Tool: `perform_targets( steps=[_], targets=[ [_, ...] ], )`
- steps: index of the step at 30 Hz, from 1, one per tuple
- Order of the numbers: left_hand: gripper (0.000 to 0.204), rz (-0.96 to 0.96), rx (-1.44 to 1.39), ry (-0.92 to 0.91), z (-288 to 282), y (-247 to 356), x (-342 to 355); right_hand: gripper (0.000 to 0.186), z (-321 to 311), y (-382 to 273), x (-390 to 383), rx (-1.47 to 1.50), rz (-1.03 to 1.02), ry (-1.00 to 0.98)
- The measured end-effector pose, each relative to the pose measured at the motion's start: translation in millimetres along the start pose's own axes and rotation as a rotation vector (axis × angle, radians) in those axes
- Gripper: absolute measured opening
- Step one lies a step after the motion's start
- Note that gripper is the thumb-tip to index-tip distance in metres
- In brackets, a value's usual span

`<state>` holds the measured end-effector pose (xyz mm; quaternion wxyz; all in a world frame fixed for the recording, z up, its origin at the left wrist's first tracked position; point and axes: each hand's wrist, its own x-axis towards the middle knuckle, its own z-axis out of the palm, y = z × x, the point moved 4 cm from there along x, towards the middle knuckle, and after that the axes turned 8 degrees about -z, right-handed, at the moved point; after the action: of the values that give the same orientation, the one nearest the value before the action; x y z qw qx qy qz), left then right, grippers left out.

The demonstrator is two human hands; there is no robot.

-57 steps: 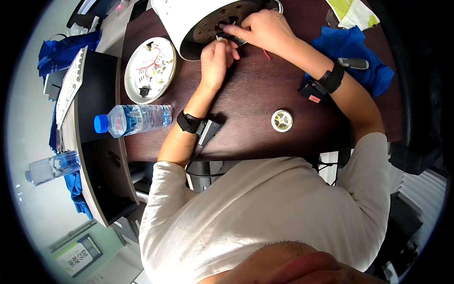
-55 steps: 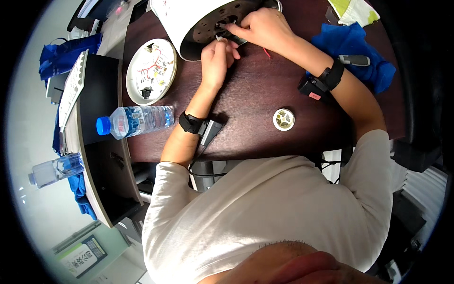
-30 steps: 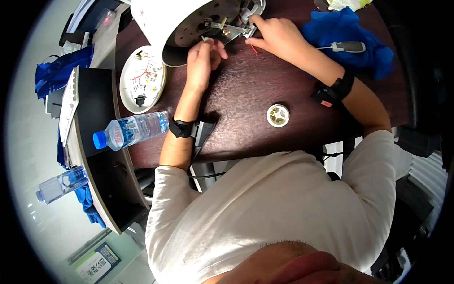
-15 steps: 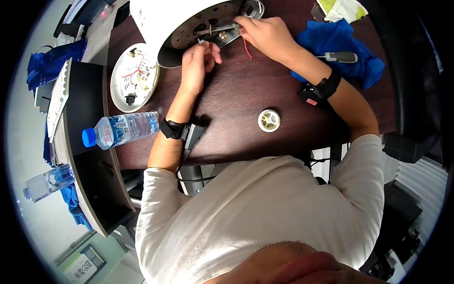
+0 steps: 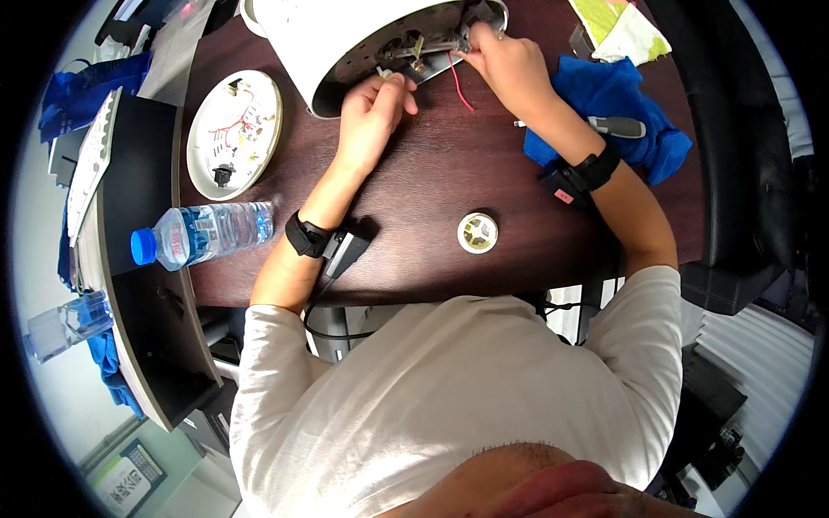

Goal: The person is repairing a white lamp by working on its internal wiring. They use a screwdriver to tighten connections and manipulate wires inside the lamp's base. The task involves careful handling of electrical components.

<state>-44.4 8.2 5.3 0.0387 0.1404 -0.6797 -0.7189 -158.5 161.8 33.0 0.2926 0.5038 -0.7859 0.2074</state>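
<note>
A white cylindrical appliance housing [image 5: 311,39] lies on its side, its open end showing a dark perforated plate and a metal bracket [image 5: 414,47]. My left hand [image 5: 370,116] is at the lower rim, fingers closed on a small pale piece [image 5: 385,74], partly hidden. My right hand [image 5: 514,73] grips a metal fitting at the right of the opening, its fingertips partly hidden. A red wire [image 5: 462,91] hangs from there onto the desk.
A white dish [image 5: 194,147] of small parts and wires and a water bottle [image 5: 207,233] are left; another bottle [image 5: 60,328] is beyond. A small ring [image 5: 477,233] lies near the front. A blue cloth [image 5: 656,151], screwdriver [image 5: 626,126] and green-white cloth [image 5: 604,26] are right of the desk [image 5: 414,198].
My right hand has moved from the middle of the opening to its right side, and more of the red wire shows. My left hand stays at the rim. The view has shifted.
</note>
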Motion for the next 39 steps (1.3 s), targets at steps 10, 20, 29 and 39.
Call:
perform_targets(
  steps=[10,20,29,39],
  targets=[
    [0.03,0.052,0.084,0.116,2,-2,1,0.051,1,28,-2,-0.013,0.162,-0.078],
    [0.03,0.052,0.126,0.076,9,3,1,0.022,1,51,12,0.656,0.227,-0.302],
    [0.035,-0.022,0.12,0.073,4,-1,-6,0.027,5,45,17,0.575,0.002,-0.065],
    [0.033,-0.017,0.09,0.036,8,-4,-3,0.034,12,48,17,0.487,0.136,-0.181]
  ],
)
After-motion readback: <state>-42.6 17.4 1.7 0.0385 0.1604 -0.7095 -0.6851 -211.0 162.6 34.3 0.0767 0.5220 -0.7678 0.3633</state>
